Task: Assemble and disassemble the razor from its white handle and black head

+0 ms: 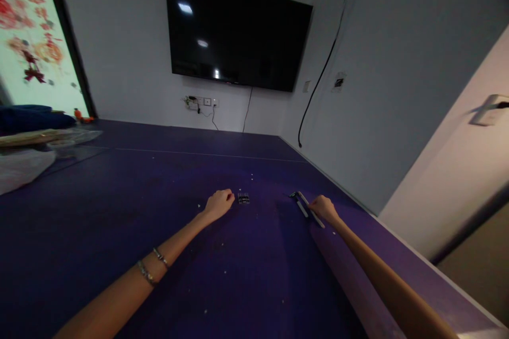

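My left hand [220, 204] is closed, with its fingers curled in and resting at or just above the purple table top [159, 243]. What it holds, if anything, is hidden. Just right of its knuckles lies a small clear and dark piece [244, 198], too small to name. Farther right, my right hand [324, 207] has its fingers closed on a slim grey bar-shaped tool [316, 216]. Close beside that lies a second grey tool [301, 206] with a dark head at its far end. I cannot tell whether the two are joined.
Small white bits [225, 272] are scattered over the table. Plastic bags [26, 167] and dark blue cloth [34, 117] lie at the far left. A black cable [328, 58] hangs by the right wall. A television [238, 26] is mounted above the far edge.
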`<move>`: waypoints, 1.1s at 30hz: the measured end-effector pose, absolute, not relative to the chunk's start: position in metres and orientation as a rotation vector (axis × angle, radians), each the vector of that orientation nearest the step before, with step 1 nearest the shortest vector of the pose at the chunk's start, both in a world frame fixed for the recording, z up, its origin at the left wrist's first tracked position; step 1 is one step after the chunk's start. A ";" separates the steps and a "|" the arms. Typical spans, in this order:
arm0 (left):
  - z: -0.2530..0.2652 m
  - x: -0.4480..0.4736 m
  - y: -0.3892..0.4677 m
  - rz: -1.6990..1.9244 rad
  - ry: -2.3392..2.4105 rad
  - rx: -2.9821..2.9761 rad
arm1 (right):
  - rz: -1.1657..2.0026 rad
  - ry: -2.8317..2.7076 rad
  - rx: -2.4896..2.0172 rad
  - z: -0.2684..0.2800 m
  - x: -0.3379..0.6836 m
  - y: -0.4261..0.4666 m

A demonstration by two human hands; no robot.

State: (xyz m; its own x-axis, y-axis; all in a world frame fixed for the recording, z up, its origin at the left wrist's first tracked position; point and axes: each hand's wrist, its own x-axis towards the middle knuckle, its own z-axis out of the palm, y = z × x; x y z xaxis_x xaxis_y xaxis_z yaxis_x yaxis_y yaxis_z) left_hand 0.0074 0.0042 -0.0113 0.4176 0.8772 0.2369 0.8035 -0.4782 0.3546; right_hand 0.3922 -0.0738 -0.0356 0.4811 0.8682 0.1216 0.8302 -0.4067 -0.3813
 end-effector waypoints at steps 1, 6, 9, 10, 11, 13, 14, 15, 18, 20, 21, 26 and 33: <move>-0.012 0.008 0.007 0.595 1.489 2.479 | 0.139 -1.420 -2.341 -0.036 0.392 -0.073; -0.016 0.013 0.015 0.643 1.480 2.466 | 0.162 -1.431 -2.331 -0.036 0.392 -0.071; -0.021 0.016 0.019 0.665 1.408 2.519 | 0.174 -1.438 -2.318 -0.034 0.393 -0.072; -0.023 0.017 0.020 0.658 1.364 2.545 | 0.173 -1.440 -2.312 -0.033 0.393 -0.073; -0.025 0.018 0.021 0.639 1.323 2.567 | 0.169 -1.441 -2.305 -0.031 0.394 -0.074; -0.030 0.020 0.024 0.588 1.263 2.599 | 0.153 -1.433 -2.288 -0.029 0.397 -0.077; -0.032 0.021 0.025 0.567 1.249 2.611 | 0.146 -1.428 -2.279 -0.027 0.398 -0.079; -0.034 0.023 0.026 0.553 1.238 2.621 | 0.142 -1.421 -2.270 -0.026 0.399 -0.081; -0.040 0.027 0.029 0.535 1.211 2.641 | 0.147 -1.413 -2.236 -0.023 0.400 -0.086; -0.043 0.030 0.031 0.524 1.190 2.645 | 0.154 -1.421 -2.211 -0.022 0.398 -0.090; -0.044 0.031 0.031 0.521 1.182 2.645 | 0.157 -1.428 -2.198 -0.021 0.396 -0.091; -0.046 0.034 0.033 0.577 1.157 2.649 | 0.165 -1.491 -2.130 -0.017 0.387 -0.095; -0.038 0.038 0.029 0.645 1.133 2.595 | 0.182 -1.540 -2.025 -0.013 0.373 -0.095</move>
State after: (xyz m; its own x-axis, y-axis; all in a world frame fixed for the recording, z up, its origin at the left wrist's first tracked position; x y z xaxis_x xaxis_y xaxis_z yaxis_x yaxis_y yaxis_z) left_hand 0.0380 0.0285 -0.0381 0.6022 0.7400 0.2996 0.6354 -0.6715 0.3814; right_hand 0.3726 -0.0952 -0.0127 0.3230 0.9174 0.2326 0.8377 -0.1628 -0.5212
